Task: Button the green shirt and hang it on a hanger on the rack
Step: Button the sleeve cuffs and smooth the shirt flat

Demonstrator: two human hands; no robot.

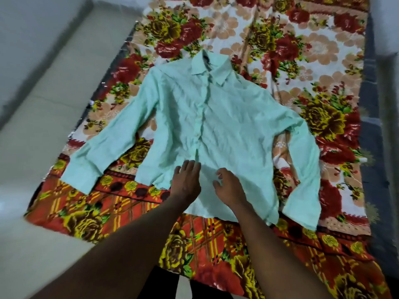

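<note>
A pale green long-sleeved shirt (pixel 226 126) lies flat and face up on a flowered blanket, collar away from me, both sleeves spread out to the sides. Its front placket runs down the middle and looks closed along the upper part. My left hand (pixel 187 180) lies with straight fingers on the lower placket near the hem. My right hand (pixel 228 186) hovers on the fabric just right of it, fingers loosely bent, holding nothing. No hanger or rack is in view.
The red, yellow and peach flowered blanket (pixel 313 61) covers the bed under the shirt. A pale floor (pixel 43 104) runs along the left side, and a dark strip (pixel 371 147) borders the blanket on the right.
</note>
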